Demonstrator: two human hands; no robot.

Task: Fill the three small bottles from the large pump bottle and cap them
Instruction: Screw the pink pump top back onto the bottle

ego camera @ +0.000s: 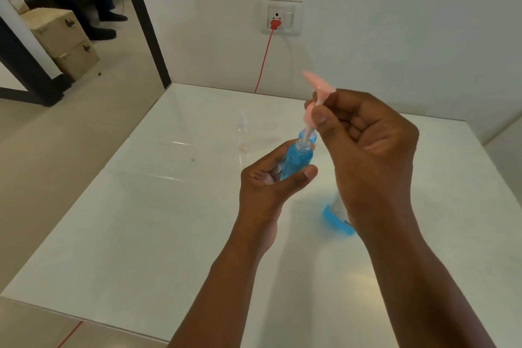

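My left hand (268, 178) grips a small bottle (298, 159) full of blue liquid, held upright above the white table (141, 220). My right hand (364, 135) pinches a pink pump cap (317, 87) just above the bottle's open neck, and the cap's tube reaches down into the neck. Another blue bottle top (313, 137) peeks out right behind the held bottle. The large bottle (337, 215) with blue liquid stands on the table, mostly hidden behind my right wrist. A clear empty small bottle (242, 128) stands farther back on the left.
A red cable (264, 62) runs from a wall socket (281, 17) down behind the table's far edge. The table's left edge borders the floor. Cardboard boxes (60, 39) and a person's legs are far off at the upper left.
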